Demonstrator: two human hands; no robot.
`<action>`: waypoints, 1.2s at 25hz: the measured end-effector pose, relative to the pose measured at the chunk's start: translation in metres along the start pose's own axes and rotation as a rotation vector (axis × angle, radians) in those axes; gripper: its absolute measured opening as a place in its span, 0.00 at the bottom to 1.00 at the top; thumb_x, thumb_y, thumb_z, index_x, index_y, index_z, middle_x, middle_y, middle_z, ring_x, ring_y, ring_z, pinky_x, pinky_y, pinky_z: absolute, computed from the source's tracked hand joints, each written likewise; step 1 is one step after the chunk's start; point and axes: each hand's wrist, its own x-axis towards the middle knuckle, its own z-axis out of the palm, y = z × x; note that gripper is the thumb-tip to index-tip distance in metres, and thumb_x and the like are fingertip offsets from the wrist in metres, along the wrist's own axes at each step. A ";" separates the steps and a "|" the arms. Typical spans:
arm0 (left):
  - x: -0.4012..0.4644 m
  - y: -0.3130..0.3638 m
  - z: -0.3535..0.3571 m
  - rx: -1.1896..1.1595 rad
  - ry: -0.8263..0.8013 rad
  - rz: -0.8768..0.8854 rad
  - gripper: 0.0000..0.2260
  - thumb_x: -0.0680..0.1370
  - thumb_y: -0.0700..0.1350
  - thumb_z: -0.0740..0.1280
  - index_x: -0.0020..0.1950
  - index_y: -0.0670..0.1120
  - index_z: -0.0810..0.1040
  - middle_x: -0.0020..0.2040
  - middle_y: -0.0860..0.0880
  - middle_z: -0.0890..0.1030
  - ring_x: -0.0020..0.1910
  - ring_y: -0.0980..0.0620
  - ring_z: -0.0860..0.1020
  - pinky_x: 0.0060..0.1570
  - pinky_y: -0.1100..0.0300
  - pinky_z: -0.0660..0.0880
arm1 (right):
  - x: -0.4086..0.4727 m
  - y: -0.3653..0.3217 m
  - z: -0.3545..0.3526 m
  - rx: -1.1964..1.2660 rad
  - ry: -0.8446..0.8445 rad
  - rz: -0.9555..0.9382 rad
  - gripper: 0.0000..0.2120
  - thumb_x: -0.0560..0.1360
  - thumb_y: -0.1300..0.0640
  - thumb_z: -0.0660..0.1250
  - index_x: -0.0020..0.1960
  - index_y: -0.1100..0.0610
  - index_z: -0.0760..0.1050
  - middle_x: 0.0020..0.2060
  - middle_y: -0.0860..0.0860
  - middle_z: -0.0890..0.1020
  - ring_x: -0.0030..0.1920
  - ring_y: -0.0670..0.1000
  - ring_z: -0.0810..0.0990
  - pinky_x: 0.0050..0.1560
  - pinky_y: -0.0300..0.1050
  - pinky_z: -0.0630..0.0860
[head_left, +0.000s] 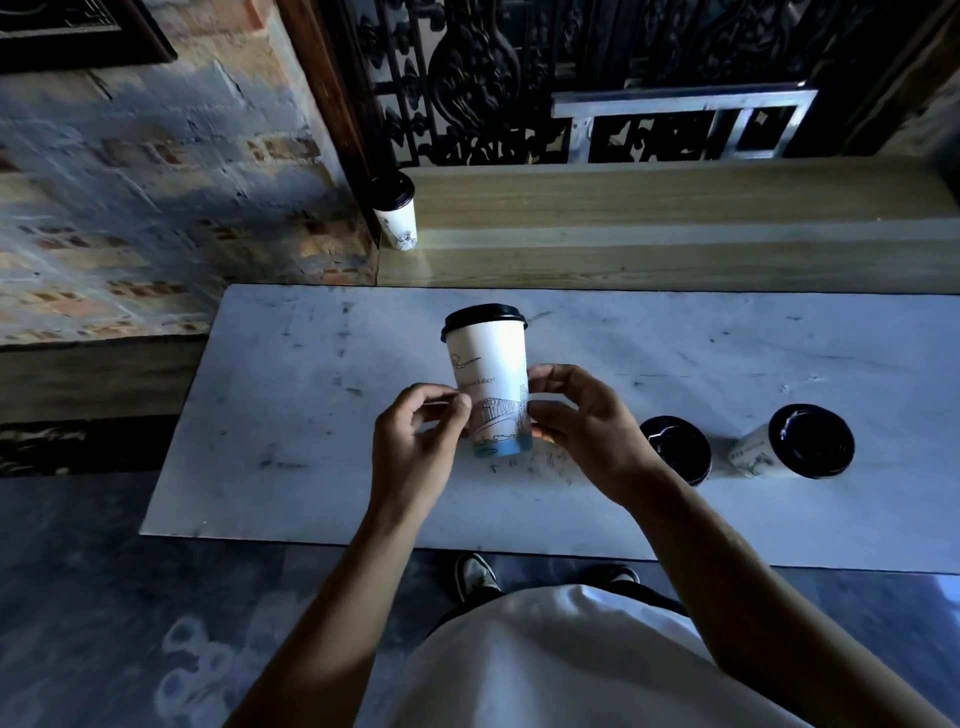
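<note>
Head camera looks down on a long white marble worktop (311, 415), where a white paper cup (488, 364) with a black plastic lid and a blue base band sits near upright at mid-slab, two more black-lidded paper cups (795, 441) standing to its right. The right hand (592, 436) clamps thumb and fingers on the lower right wall, and the left hand (415, 452) pinches with curled fingers at the lower left. Doing this well likely means a low, even, light squeeze, so the thin wall does not buckle.
</note>
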 end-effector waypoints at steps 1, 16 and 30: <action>-0.001 0.001 0.001 -0.011 -0.001 -0.009 0.03 0.77 0.44 0.74 0.45 0.47 0.82 0.44 0.47 0.87 0.45 0.50 0.85 0.46 0.60 0.80 | 0.000 -0.001 0.001 0.022 -0.003 0.009 0.15 0.77 0.71 0.67 0.61 0.59 0.76 0.56 0.58 0.79 0.52 0.53 0.83 0.47 0.42 0.81; 0.004 -0.005 0.001 -0.025 -0.027 -0.041 0.06 0.76 0.46 0.70 0.51 0.55 0.81 0.52 0.48 0.86 0.52 0.49 0.85 0.56 0.41 0.82 | 0.003 -0.005 0.009 0.051 -0.102 0.085 0.31 0.71 0.61 0.74 0.72 0.59 0.69 0.61 0.61 0.83 0.57 0.58 0.85 0.53 0.50 0.82; -0.001 -0.001 0.005 0.126 0.079 0.085 0.11 0.79 0.40 0.70 0.61 0.45 0.83 0.35 0.46 0.82 0.38 0.65 0.82 0.43 0.73 0.75 | 0.003 -0.009 0.000 0.110 -0.058 0.092 0.18 0.80 0.61 0.67 0.69 0.55 0.72 0.54 0.59 0.86 0.50 0.59 0.85 0.54 0.56 0.82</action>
